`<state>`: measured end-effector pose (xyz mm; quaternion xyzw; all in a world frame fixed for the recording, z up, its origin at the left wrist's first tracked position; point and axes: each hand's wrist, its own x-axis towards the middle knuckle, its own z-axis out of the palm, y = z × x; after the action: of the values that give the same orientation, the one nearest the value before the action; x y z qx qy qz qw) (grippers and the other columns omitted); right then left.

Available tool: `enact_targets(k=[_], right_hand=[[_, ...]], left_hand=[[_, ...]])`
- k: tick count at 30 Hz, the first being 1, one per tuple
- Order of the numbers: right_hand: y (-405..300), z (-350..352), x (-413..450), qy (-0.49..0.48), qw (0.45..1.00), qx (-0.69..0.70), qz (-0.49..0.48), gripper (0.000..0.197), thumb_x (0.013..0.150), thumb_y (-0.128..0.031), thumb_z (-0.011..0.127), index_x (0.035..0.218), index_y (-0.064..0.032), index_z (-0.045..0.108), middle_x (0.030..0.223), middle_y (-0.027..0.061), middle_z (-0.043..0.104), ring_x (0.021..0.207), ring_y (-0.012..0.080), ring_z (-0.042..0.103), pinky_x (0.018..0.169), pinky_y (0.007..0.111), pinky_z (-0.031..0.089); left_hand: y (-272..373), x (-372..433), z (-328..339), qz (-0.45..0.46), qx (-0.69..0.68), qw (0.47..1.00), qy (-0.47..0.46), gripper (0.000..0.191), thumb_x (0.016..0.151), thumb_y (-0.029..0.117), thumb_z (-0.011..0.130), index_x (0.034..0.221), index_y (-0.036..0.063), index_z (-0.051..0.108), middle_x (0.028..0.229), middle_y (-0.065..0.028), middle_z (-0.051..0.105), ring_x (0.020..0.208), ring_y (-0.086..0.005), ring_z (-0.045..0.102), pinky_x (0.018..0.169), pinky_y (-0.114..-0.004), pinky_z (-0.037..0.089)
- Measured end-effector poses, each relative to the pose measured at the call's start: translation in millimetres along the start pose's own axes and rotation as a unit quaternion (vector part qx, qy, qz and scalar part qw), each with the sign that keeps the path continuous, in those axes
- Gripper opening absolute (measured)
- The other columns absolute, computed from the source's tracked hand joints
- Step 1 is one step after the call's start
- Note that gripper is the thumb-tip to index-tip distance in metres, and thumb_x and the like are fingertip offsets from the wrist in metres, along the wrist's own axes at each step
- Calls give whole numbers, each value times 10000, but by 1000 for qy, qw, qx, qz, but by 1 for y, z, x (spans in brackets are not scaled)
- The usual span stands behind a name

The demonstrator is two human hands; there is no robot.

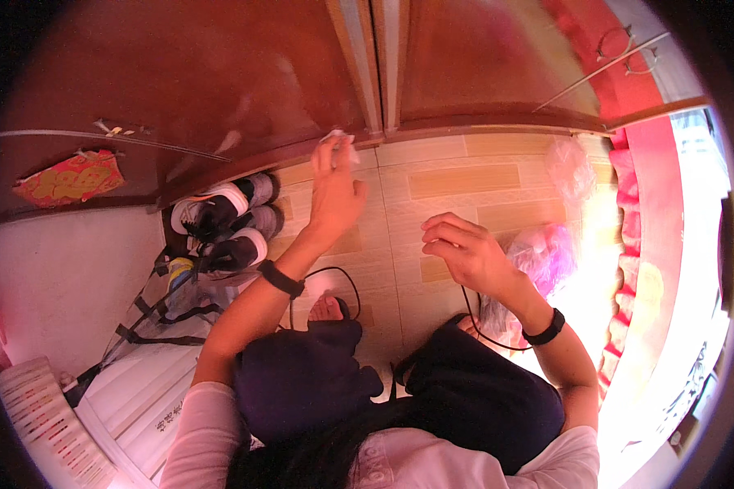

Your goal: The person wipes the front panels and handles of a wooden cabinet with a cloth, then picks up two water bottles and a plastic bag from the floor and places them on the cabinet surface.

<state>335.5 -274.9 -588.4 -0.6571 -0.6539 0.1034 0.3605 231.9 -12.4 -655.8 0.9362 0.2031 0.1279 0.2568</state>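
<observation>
My left hand [336,189] reaches forward with a small crumpled white tissue or cloth [342,142] at its fingertips, against the lower edge of a glossy reddish-brown cabinet door [269,79]. My right hand [459,247] is raised over the wood-patterned tile floor [410,269], its fingers loosely bent and nothing seen in them. Beyond it to the right lies a clear plastic bag with pink contents [541,253]. Each wrist wears a black band, with a thin dark cable looping below it.
Several shoes [229,226] stand at the left under the cabinet, beside a clear bag with black straps [183,305]. A crumpled clear plastic bag [570,168] lies by the red curtain [648,183]. A red paper decoration [73,180] is on the cabinet, and a slatted white plastic object [52,422] stands at lower left.
</observation>
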Motion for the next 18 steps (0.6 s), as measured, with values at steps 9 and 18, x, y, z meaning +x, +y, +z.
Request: enact_targets(k=[9,18], right_hand=[[9,-4,1,60,998,-1,27,218,697,111,645,885,1,642,974,116,645,1064,314,668,839,390,580],[13,-3,1,57,998,-21,18,250,664,99,645,891,-5,626,975,106,634,1064,309,664,829,391,580]], left_hand=[[-15,27,5,175,-36,982,54,547,822,-72,648,1360,20,614,1302,-138,592,1290,-362,532,1072,-443,495],[15,52,5,395,2,918,26,462,769,-110,690,1212,22,707,1149,-98,665,1138,-304,638,938,-382,603]])
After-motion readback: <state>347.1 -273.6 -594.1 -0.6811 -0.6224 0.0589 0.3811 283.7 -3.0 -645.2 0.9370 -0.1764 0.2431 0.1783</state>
